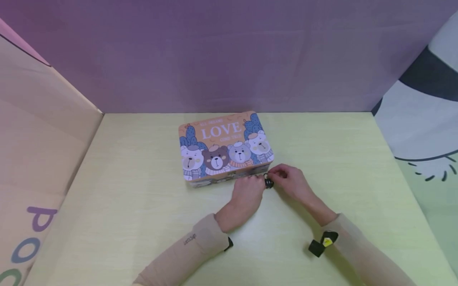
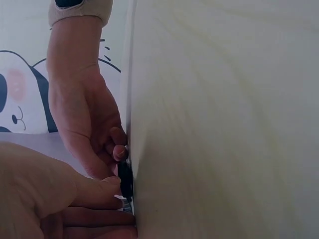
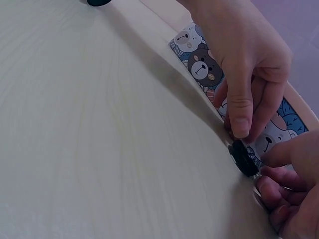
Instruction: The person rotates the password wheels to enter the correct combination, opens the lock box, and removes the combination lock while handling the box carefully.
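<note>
A small black combination padlock [image 1: 269,183] with a thin metal shackle lies between my hands, low against the table by the front right corner of a tin box [image 1: 225,145]. My left hand [image 1: 249,196] pinches one end of the lock, thumb in front, as the right wrist view also shows. At the other end, the thumb and curled fingers of my right hand [image 1: 291,182] grip the shackle side. Fingers partly hide the padlock [image 3: 243,158]. The box is closed, its lid printed with bears, cacti and the word LOVE.
The box stands on a pale wood-patterned table [image 1: 129,222], toward the back. Behind rises a purple wall panel [image 1: 229,55]. Printed panels flank the table, with letters on the left panel [image 1: 39,159] and a cartoon figure on the right panel [image 1: 411,131].
</note>
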A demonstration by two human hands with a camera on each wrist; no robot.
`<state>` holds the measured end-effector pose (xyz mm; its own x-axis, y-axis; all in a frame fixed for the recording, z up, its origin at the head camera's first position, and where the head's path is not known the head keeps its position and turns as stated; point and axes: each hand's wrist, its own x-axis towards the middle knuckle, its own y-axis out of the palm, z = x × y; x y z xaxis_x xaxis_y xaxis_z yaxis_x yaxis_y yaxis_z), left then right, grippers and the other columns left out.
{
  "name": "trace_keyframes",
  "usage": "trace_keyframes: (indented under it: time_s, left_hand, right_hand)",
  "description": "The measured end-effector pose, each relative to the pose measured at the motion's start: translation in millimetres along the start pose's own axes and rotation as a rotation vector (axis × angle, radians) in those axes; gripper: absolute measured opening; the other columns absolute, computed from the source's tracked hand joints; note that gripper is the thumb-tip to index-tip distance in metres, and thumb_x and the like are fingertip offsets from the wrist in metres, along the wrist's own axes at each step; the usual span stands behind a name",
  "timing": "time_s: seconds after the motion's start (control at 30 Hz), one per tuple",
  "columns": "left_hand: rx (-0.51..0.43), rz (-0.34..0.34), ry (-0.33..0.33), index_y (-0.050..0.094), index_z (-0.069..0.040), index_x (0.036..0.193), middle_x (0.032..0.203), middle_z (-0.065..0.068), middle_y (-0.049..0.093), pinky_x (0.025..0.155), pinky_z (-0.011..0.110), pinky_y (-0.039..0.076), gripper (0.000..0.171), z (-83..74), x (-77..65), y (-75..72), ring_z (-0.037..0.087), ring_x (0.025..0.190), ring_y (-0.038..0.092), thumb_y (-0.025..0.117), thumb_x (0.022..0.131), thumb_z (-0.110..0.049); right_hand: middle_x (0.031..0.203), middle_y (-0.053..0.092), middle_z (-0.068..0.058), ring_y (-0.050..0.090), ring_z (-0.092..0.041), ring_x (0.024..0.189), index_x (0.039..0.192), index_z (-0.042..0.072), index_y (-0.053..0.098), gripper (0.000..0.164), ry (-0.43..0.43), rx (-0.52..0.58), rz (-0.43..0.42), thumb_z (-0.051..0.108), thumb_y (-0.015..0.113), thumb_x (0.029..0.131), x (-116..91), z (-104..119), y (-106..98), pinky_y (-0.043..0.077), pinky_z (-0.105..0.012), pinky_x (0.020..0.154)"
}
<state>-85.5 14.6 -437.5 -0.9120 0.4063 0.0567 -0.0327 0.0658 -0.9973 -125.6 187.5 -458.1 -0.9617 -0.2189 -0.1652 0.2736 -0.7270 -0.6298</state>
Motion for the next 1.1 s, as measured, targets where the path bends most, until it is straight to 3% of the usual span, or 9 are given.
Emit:
trace_keyframes:
  time_s: [0.23,0.47,0.73,1.03,1.1]
  left_hand:
    - [-0.064,0.016,0.008,0.074,-0.013,0.093,0.074,-0.003,0.069,0.047,0.024,0.050,0.003,6.1,-6.0,-6.8,0.012,0.063,0.062,0.076,0.091,-0.014]
    - [-0.084,0.002,0.003,0.076,-0.015,0.101,0.084,-0.004,0.074,0.049,0.021,0.052,0.019,12.1,-11.8,-14.7,0.010,0.068,0.066,0.070,0.099,-0.033]
    - [-0.077,-0.030,0.037,0.075,-0.016,0.099,0.085,-0.003,0.074,0.054,0.023,0.054,0.023,20.0,-19.8,-20.4,0.013,0.071,0.068,0.068,0.100,-0.039]
    - [-0.301,0.014,0.039,0.075,-0.014,0.114,0.107,0.000,0.078,0.079,0.034,0.061,0.030,34.0,-32.8,-26.4,0.020,0.096,0.074,0.066,0.101,-0.040]
    - [-0.316,0.015,0.037,0.075,-0.014,0.116,0.109,0.001,0.078,0.080,0.035,0.062,0.032,36.6,-35.9,-27.6,0.020,0.098,0.074,0.065,0.101,-0.041]
  right_hand:
    - [0.101,0.075,-0.013,0.067,-0.023,0.088,0.114,0.000,0.071,0.026,0.021,0.012,0.042,0.023,0.068,0.101,0.4,0.1,-4.9,0.055,-0.032,0.076]
    - [0.109,0.074,-0.015,0.068,-0.026,0.097,0.118,0.001,0.070,0.031,0.029,0.017,0.071,0.027,0.065,0.103,0.2,-0.9,-9.3,0.056,-0.032,0.081]
    - [0.113,0.074,-0.016,0.069,-0.029,0.103,0.122,0.001,0.068,0.033,0.031,0.020,0.077,0.028,0.063,0.103,-1.6,0.7,-15.8,0.059,-0.036,0.085]
    - [0.105,0.073,-0.014,0.067,-0.023,0.089,0.121,-0.001,0.068,0.035,-0.018,0.026,0.080,0.028,0.062,0.104,-2.3,0.8,-21.3,0.057,-0.031,0.075]
    - [0.105,0.074,-0.014,0.067,-0.022,0.089,0.122,-0.002,0.067,0.035,-0.021,0.025,0.081,0.028,0.062,0.104,-2.8,-0.2,-22.1,0.057,-0.030,0.074]
